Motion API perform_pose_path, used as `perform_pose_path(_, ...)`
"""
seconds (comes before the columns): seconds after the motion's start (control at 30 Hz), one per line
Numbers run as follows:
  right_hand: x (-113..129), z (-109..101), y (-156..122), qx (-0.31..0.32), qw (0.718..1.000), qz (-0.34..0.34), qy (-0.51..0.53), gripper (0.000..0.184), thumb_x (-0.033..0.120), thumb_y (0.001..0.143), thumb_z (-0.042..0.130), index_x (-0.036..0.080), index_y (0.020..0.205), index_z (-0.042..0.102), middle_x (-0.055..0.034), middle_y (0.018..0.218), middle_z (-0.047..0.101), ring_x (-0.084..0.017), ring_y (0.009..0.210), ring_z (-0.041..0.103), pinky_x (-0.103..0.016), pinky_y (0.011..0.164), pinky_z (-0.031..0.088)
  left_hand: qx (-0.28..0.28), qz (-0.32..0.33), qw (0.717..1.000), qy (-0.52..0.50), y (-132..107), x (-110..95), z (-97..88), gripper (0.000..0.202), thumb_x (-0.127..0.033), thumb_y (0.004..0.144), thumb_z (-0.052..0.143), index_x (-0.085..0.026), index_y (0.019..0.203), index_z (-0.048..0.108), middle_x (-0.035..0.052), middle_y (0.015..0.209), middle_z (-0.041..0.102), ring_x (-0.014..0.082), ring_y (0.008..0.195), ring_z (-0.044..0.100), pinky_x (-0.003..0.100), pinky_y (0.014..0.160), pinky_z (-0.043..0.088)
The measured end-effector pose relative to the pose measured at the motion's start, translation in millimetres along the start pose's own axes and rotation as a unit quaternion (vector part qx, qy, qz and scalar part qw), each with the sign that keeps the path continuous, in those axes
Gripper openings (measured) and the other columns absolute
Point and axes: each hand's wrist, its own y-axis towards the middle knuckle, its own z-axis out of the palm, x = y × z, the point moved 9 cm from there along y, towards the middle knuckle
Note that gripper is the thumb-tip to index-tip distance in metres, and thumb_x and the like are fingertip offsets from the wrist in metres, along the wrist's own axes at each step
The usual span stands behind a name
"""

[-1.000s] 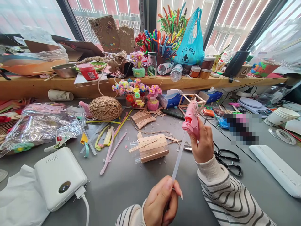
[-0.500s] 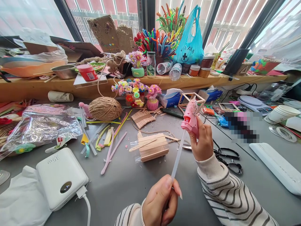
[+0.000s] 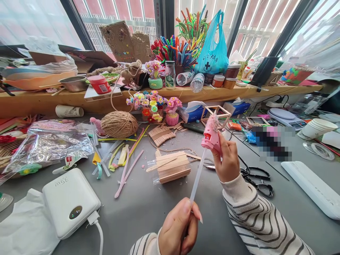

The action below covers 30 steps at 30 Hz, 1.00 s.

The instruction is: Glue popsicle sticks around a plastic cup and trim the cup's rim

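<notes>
Toward the left of the counter (image 3: 127, 223) lies a white power bank (image 3: 70, 202) with 1 cable plugged in. Next come a ball of twine (image 3: 119, 124) and some pink strips (image 3: 124, 177), then a bundle of wooden sticks (image 3: 174, 168). The left hand (image 3: 178, 226) has its grip closed round the lower end of a translucent glue stick (image 3: 198, 176), which slants up to the rear of a pink glue gun (image 3: 211, 131). The right hand (image 3: 227, 159) grips the gun, nose up, above the counter. Black-handled scissors (image 3: 266, 188) lie beside the right wrist.
</notes>
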Motion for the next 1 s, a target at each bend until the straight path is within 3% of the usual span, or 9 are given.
perform_pose_path(0.43,0.6,-2.5,1.5,0.002,1.000,-0.007,0.013,0.040,0.028,0.085,0.044,0.018,0.125,0.043,-0.0084,0.088,0.052,-0.017,0.074,0.052,-0.032,0.068,0.049,-0.017,-0.018,1.000,0.014,5.1,2.4,0.1,0.036,-0.048,0.084,0.040,-0.015,0.075,0.051,-0.0107,0.033,0.027,0.0030,0.029,0.015,0.018,0.035,0.014)
perform_pose_path(0.6,5.8,-14.8,2.1,-0.052,0.997,-0.027,0.053,0.038,0.023,0.082,0.049,0.020,0.119,0.041,-0.0099,0.095,0.055,-0.021,0.085,0.054,-0.036,0.070,0.049,-0.030,-0.049,0.998,0.015,5.8,10.9,-2.0,0.036,-0.050,0.080,0.047,-0.015,0.076,0.049,-0.0112,0.037,0.028,0.0023,0.031,0.014,0.017,0.035,0.014)
perform_pose_path(0.7,6.5,-22.7,2.3,-0.090,0.993,-0.013,0.074,0.047,0.020,0.080,0.051,0.019,0.124,0.037,-0.0104,0.096,0.053,-0.020,0.085,0.053,-0.033,0.065,0.049,-0.036,-0.050,0.998,0.030,5.1,14.4,-6.2,0.038,-0.053,0.078,0.048,-0.016,0.073,0.048,-0.0114,0.037,0.027,0.0023,0.032,0.014,0.017,0.036,0.014)
perform_pose_path(0.8,3.7,-21.4,7.1,-0.078,0.994,0.029,0.076,0.059,0.022,0.077,0.052,0.016,0.132,0.029,-0.0104,0.095,0.052,-0.019,0.081,0.051,-0.034,0.065,0.049,-0.061,-0.038,0.995,0.070,3.8,12.9,-13.7,0.041,-0.056,0.078,0.046,-0.015,0.072,0.048,-0.0111,0.039,0.026,0.0024,0.034,0.014,0.019,0.037,0.013)
perform_pose_path(0.87,2.8,-16.1,11.8,-0.047,0.995,0.042,0.075,0.054,0.024,0.076,0.051,0.017,0.128,0.036,-0.0084,0.091,0.053,-0.019,0.079,0.051,-0.035,0.069,0.048,-0.080,-0.025,0.991,0.102,2.9,9.0,-17.8,0.043,-0.057,0.078,0.044,-0.015,0.073,0.049,-0.0109,0.040,0.025,0.0029,0.035,0.015,0.019,0.038,0.013)
perform_pose_path(1.0,1.4,-6.4,16.8,-0.005,0.998,0.028,0.052,0.026,0.027,0.076,0.052,0.018,0.100,0.056,-0.0059,0.083,0.057,-0.019,0.076,0.054,-0.034,0.070,0.047,-0.092,-0.019,0.985,0.143,2.4,4.7,-18.5,0.043,-0.056,0.079,0.043,-0.015,0.072,0.048,-0.0107,0.041,0.023,0.0035,0.037,0.015,0.021,0.039,0.012)
